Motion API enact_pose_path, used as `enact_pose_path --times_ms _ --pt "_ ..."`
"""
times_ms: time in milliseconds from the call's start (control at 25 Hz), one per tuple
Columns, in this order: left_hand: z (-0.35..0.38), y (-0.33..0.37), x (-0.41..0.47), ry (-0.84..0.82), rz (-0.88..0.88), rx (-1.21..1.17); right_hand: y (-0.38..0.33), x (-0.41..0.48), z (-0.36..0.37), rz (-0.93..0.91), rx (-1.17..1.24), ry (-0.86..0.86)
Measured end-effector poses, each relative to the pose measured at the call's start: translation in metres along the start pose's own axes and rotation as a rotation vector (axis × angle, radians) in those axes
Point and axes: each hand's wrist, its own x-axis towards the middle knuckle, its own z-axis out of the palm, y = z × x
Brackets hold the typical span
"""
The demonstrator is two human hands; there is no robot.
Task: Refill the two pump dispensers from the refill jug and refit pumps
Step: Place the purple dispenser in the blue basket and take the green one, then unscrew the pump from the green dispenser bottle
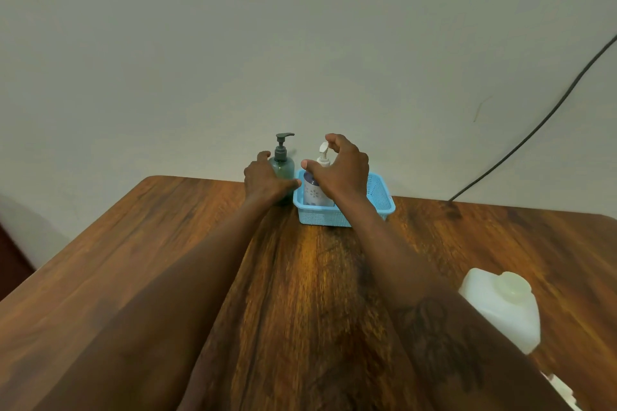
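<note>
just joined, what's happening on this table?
A person reaches for two pump dispensers at the table's far edge. The left hand wraps the green dispenser standing on the table; the right hand curls over the white dispenser in the blue basket. Both pumps are on. The refill jug sits capped, near right.

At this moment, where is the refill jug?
In the head view, the white refill jug stands on the wooden table at the near right, beside the right forearm, well apart from the blue basket.
</note>
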Motion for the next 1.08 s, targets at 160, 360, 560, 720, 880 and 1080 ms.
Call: enact_pose_path --times_ms 160,360,560,720,880,1080 --pt "0.01 -0.003 0.008 -0.016 -0.01 -0.011 0.005 -0.002 0.0 -0.02 -0.009 -0.048" --pt "-0.012 -0.002 -0.017 0.136 0.055 -0.103 0.002 -0.007 -0.011 -0.008 0.003 -0.048" --pt "-0.054 0.01 -0.075 0.175 0.23 -0.098 -0.019 -0.036 -0.032 -0.015 0.056 -0.012" --pt "-0.083 0.025 -0.131 0.15 0.298 -0.085 -0.04 -0.075 -0.061 -0.054 0.171 -0.064" --pt "-0.103 0.046 -0.192 0.132 0.387 -0.087 -0.058 -0.116 -0.099 -0.116 0.231 -0.118" --pt "-0.115 0.064 -0.261 0.155 0.449 -0.004 -0.067 -0.156 -0.148 -0.135 0.186 -0.069"
